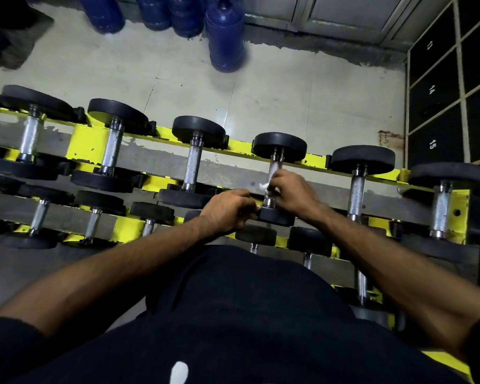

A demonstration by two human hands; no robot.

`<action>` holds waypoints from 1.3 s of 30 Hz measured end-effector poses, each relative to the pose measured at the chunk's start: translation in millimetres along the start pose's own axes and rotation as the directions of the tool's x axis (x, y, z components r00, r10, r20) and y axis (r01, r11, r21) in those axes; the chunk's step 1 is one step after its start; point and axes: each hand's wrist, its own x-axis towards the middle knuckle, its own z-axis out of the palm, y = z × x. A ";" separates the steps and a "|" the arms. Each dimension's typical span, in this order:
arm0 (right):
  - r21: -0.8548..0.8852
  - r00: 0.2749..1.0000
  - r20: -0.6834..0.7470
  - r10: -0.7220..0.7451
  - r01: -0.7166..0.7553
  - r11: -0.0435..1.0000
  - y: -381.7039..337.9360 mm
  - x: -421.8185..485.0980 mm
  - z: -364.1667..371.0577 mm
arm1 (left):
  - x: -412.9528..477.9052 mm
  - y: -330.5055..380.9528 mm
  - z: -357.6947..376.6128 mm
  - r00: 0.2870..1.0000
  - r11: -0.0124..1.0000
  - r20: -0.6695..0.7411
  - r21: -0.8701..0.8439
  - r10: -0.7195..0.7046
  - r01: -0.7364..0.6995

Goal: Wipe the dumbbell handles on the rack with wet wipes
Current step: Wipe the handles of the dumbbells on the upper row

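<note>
we are pinching the wipe (263, 186) in our right hand (291, 192), curling it round the handle (275, 167) of a dumbbell (279, 146) on the top tier of the rack (83, 145). our left hand (227, 210) is gripping its near head (275, 218). we are judging the dumbbell heavy and stiff, the knurled steel grippy, the wipe soft and tearable, so wrapping the handle's middle is looking best.
</note>
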 end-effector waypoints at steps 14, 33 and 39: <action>0.730 0.599 0.490 0.633 -0.679 0.079 28.7 1.4 7.9 | 2.4 -2.4 -2.7 0.999 1.000 0.049 0.025 0.007 -0.008; 0.890 0.589 0.299 0.751 -0.455 0.003 20.4 23.8 10.5 | 5.1 -0.7 -6.8 0.997 1.000 0.078 0.006 0.018 -0.019; 0.678 0.587 0.620 0.520 -0.735 0.021 30.7 1.5 8.4 | 5.7 -0.4 -7.6 0.996 1.000 0.085 0.009 0.000 -0.001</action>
